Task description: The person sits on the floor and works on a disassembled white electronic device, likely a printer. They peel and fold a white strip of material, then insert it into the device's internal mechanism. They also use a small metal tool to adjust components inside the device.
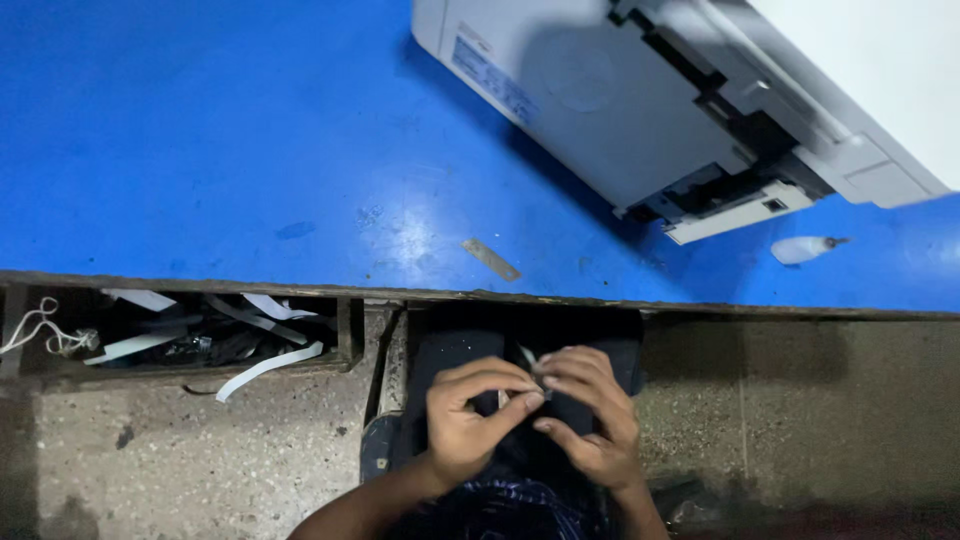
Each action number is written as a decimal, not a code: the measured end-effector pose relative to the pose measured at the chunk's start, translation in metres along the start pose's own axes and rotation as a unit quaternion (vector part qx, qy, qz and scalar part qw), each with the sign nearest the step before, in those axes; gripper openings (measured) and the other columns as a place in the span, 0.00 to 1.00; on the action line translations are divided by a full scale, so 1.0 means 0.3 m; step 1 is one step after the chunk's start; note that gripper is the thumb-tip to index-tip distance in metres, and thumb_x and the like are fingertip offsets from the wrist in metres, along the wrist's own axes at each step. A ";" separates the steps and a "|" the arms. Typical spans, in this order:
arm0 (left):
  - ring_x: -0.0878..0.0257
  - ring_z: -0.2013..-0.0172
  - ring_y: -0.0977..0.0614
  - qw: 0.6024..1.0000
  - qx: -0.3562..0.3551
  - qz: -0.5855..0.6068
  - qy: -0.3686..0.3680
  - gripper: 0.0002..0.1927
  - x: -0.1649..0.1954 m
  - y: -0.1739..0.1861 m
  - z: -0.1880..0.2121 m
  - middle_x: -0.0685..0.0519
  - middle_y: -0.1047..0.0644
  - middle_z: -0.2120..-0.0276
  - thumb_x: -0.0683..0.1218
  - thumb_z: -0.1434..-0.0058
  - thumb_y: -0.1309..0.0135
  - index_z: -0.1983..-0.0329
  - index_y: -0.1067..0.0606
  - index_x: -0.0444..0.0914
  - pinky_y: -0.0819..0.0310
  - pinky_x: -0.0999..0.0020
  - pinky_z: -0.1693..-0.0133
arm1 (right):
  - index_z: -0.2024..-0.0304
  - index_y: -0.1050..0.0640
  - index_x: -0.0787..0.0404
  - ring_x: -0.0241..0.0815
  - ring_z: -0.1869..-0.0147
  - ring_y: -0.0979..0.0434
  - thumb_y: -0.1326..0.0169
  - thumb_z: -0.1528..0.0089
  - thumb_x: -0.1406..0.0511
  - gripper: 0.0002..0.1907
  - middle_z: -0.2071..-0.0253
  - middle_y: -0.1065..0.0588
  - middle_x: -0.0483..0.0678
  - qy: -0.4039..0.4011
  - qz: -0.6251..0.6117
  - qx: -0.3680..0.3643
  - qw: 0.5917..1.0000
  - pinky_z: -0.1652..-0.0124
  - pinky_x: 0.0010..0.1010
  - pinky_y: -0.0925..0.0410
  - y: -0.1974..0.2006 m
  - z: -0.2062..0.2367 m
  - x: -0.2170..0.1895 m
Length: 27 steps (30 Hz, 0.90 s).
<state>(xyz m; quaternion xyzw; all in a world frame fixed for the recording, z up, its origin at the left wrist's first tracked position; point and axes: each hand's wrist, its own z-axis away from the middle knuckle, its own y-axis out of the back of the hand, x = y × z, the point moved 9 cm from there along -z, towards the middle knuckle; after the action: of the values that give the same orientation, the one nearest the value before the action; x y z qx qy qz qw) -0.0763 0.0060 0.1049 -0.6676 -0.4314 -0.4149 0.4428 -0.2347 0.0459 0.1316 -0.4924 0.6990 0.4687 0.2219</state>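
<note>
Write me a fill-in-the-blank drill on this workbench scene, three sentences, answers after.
1. The tabletop is painted ____.
2. Both hands, left hand and right hand, pinch one small pale piece held ____ the table's edge.
3. The open compartment under the table's edge holds flat ____ ribbon cables.

Missing words: blue; below; white
</note>
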 end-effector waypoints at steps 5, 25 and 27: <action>0.60 0.62 0.12 1.000 -0.008 -0.007 -0.012 0.07 -0.015 -0.069 0.100 0.45 0.16 0.64 0.34 0.43 0.34 0.62 0.19 0.31 0.18 0.69 0.58 | 0.54 0.18 0.66 0.46 0.58 0.14 0.32 0.44 0.72 0.16 0.63 0.17 0.54 -0.090 -0.071 0.013 0.993 0.55 0.34 0.24 0.030 0.131 0.065; 0.65 0.63 0.15 0.982 0.011 0.081 0.171 0.17 -0.229 -0.132 0.173 0.46 0.17 0.63 0.31 0.42 0.37 0.49 0.24 0.27 0.19 0.72 0.58 | 0.53 0.18 0.66 0.37 0.65 0.15 0.31 0.47 0.72 0.19 0.68 0.16 0.49 -0.234 -0.069 0.061 0.968 0.62 0.27 0.25 0.108 0.302 0.178; 0.65 0.62 0.15 0.981 0.010 0.086 0.176 0.17 -0.237 -0.138 0.167 0.46 0.17 0.63 0.31 0.42 0.38 0.49 0.24 0.28 0.19 0.72 0.57 | 0.53 0.18 0.65 0.39 0.58 0.14 0.31 0.46 0.70 0.18 0.62 0.16 0.50 -0.192 -0.049 0.059 0.978 0.57 0.28 0.25 0.137 0.273 0.155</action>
<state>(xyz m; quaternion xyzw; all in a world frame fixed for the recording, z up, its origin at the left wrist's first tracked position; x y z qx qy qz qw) -0.1270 0.0485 0.0347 -0.6144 -0.2919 -0.4815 0.5527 -0.3033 0.0982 0.0759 -0.4130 0.6451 0.5007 0.4032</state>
